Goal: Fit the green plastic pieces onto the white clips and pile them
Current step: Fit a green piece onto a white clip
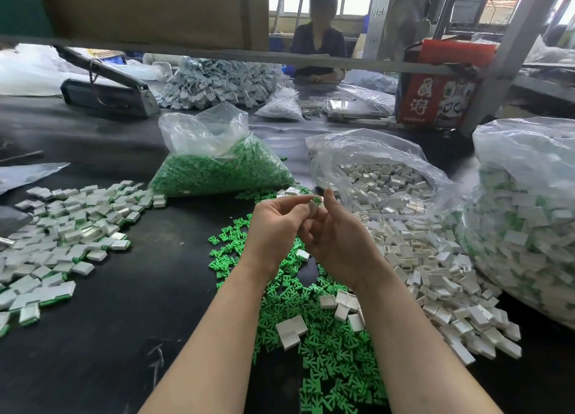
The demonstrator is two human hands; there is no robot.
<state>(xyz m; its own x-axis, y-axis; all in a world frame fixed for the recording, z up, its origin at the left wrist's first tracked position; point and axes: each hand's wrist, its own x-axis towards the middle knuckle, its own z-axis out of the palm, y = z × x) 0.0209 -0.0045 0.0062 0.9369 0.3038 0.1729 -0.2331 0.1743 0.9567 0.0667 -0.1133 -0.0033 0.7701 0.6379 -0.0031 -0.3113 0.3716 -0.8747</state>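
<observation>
Both hands' fingers (303, 202) pinched on one white clip (313, 207) with green piece (316, 200); red box (435, 102) lettering illegible.

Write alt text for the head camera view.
Two bare hands, the left hand and right hand, together hold a white clip with a green piece above a black table, loose green pieces below and finished clips piled at left.

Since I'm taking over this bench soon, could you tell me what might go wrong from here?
The white clip with its green piece is pinched only at the fingertips of both hands, left hand, right hand; it could slip into the loose green pieces below. A few unfitted white clips already lie mixed in there and may be overlooked.
</observation>
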